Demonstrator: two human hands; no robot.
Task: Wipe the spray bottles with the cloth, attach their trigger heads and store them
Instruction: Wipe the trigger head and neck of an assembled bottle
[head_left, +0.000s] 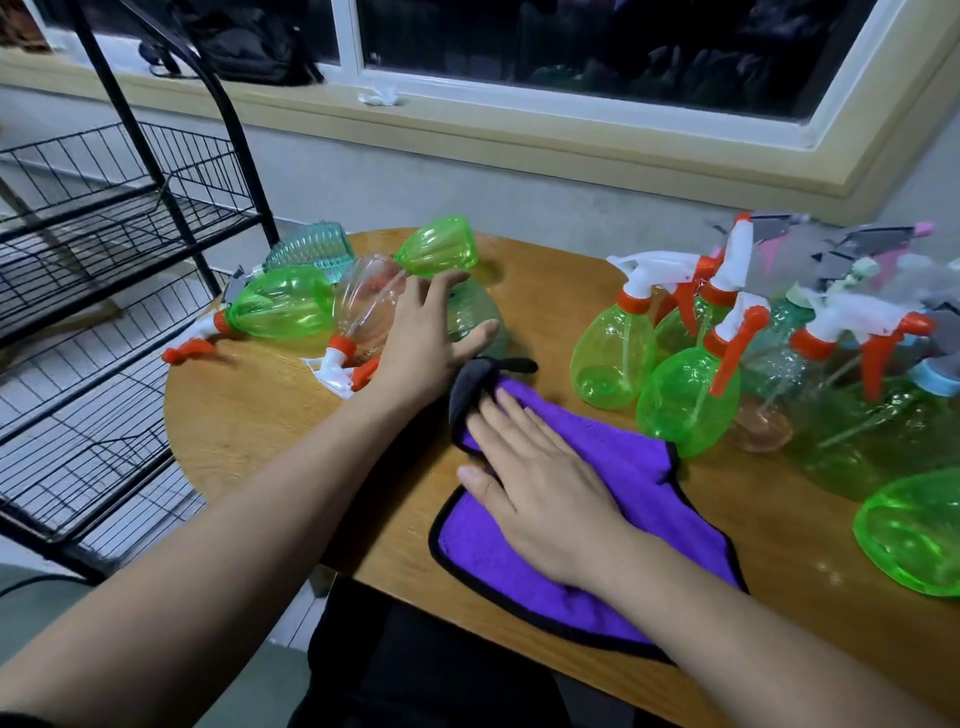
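Wire rack (111, 236) left of fallen bottles (280, 307)

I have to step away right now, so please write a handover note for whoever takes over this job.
Left hand: open, over the lying bottles at the table's left end.
Right hand: open, flat on the purple cloth.
Upright bottles on the right have trigger heads on.
Done: I cannot tell which bottles have been wiped.
Left: wipe, fit any missing heads, then store. No bottle shows on the wire rack.
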